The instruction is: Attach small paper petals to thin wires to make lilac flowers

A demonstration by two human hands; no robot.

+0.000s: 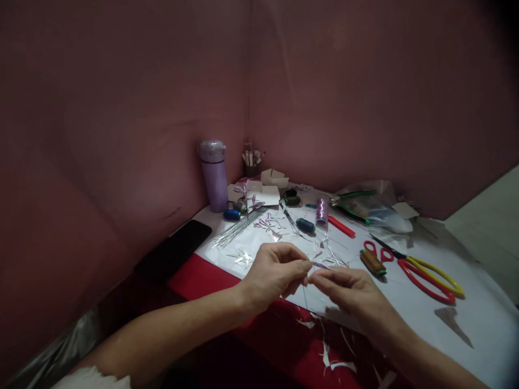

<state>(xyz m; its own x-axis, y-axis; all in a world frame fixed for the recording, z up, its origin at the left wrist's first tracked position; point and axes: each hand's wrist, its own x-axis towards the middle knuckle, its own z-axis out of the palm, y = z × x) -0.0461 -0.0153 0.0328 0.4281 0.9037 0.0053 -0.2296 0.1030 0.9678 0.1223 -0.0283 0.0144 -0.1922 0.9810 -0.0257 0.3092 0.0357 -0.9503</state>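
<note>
My left hand (279,270) is closed, thumb and forefinger pinching one end of a small purple thread-wrapped strip (321,265). From the other side, my right hand (348,292) pinches close by, its fingertips nearly meeting the left ones. A thin wire or thread (305,297) hangs below the fingers; the fingers hide most of what they grip. On the white paper (227,265) beyond are a shiny purple thread spool (321,212), a teal spool (305,225) and purple-and-white looped pieces (267,221). A brown thread spool (372,261) lies near my right hand.
Large scissors (432,278) with red and yellow handles lie at right beside small red-handled scissors (377,252). Thin wires (239,229), a blue spool (232,215), a lilac bottle (215,183) and a black phone (178,246) are at left. A plastic pouch (373,208) sits behind.
</note>
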